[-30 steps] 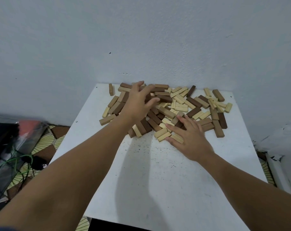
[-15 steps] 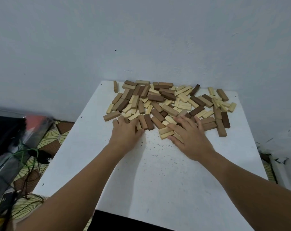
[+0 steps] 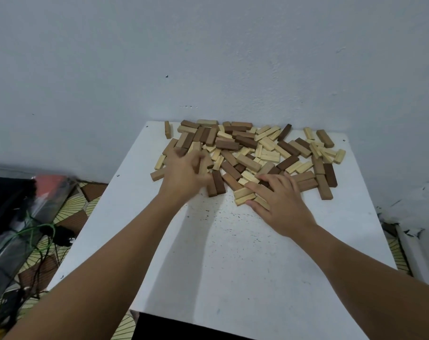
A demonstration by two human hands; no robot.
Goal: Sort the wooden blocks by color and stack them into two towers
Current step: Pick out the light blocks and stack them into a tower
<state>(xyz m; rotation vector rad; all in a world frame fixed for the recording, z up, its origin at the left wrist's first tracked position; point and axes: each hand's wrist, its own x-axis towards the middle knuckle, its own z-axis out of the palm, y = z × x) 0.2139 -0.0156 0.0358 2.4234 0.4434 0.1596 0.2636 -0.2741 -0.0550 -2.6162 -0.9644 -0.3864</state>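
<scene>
1. The left hand (image 3: 184, 174) sits at the near-left edge of the pile of wooden blocks (image 3: 251, 153), fingers curled down among them; it is blurred, so whether it actually grips a block cannot be told.
2. The right hand (image 3: 279, 204) lies flat and open, fingers spread, resting on pale blocks (image 3: 244, 196) at the near edge of the pile.
3. The pile, mixed pale and dark, is spread across the far half of the white table (image 3: 233, 266), against the grey wall (image 3: 208, 57). No tower stands.
4. Two dark blocks (image 3: 218, 184) lie side by side between the hands. One block (image 3: 167, 129) stands apart at the far-left corner.
5. Left of the table, on the patterned floor (image 3: 68, 207), lie a dark bundle with green cord (image 3: 34, 231), hard to make out.
6. Both forearms are cut off by the bottom edge.
</scene>
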